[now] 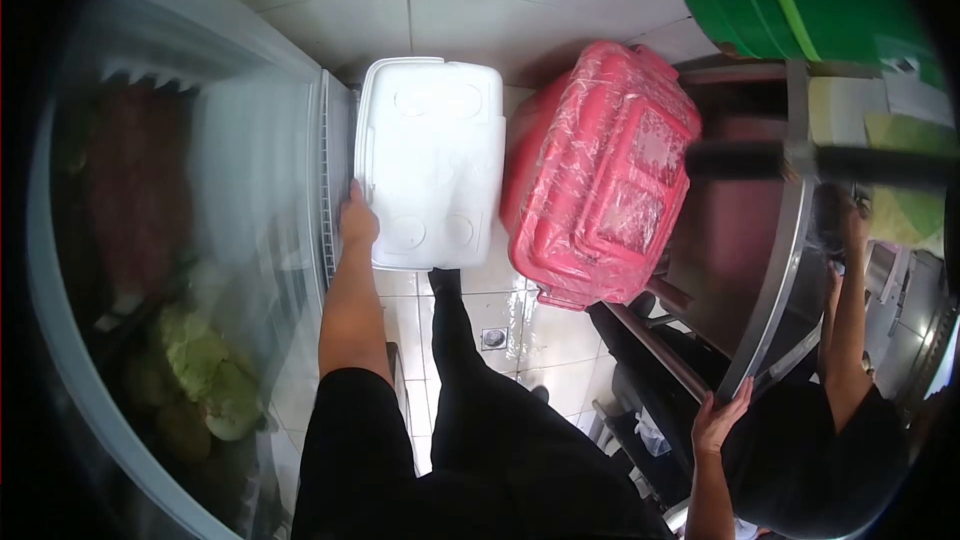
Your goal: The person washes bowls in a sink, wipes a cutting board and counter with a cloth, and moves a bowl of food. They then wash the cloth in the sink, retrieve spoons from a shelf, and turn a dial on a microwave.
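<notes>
A white cooler box [432, 165] stands on the floor against the tiled wall, its lid facing up. My left hand [358, 218] grips its left edge, the fingers partly hidden over the side. To its right leans a red cooler box [605, 180] with clear plastic film wrapped over its lid. My right hand [720, 418] holds the near edge of a metal table [775, 310], thumb and fingers on the rim. My foot is beside the white box's near end.
A glass-fronted fridge [250, 140] with cabbage [205, 365] inside rises on the left. A green container [800, 0] is at the upper right. A floor drain [494, 338] sits in wet tiles. Another person's arm [850, 310] reaches over the table at the right.
</notes>
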`<move>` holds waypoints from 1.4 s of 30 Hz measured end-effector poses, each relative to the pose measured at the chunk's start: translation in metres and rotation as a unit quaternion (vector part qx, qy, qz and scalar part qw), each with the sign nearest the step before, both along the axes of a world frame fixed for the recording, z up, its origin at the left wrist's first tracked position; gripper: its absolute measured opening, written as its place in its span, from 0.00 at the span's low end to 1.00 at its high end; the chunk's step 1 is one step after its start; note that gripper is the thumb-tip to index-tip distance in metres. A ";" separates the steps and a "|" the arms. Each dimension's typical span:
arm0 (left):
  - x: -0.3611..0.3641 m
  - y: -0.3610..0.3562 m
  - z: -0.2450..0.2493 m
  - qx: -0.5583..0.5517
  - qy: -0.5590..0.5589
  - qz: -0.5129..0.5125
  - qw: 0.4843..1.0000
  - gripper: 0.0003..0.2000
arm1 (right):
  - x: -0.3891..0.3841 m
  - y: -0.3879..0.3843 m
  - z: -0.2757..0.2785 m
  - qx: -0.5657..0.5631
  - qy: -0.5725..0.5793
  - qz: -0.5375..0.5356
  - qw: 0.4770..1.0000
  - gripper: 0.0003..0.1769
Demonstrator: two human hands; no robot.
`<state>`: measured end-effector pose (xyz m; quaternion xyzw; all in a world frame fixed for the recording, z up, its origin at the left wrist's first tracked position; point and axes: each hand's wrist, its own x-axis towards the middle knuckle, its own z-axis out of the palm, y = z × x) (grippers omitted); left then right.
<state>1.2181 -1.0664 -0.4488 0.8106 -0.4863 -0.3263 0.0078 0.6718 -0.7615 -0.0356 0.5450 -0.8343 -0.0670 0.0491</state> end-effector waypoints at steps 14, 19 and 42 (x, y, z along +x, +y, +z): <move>-0.023 0.005 0.040 0.092 0.032 -0.024 0.995 0.27 | 0.000 0.001 0.000 0.012 -0.003 -0.023 1.000 0.43; -0.065 0.014 0.002 0.141 0.091 0.070 0.983 0.46 | 0.001 0.000 -0.001 0.001 -0.006 -0.036 0.999 0.42; -0.172 0.000 0.277 -0.141 0.425 0.071 0.891 0.33 | -0.009 0.013 0.008 -0.039 -0.032 -0.077 0.996 0.45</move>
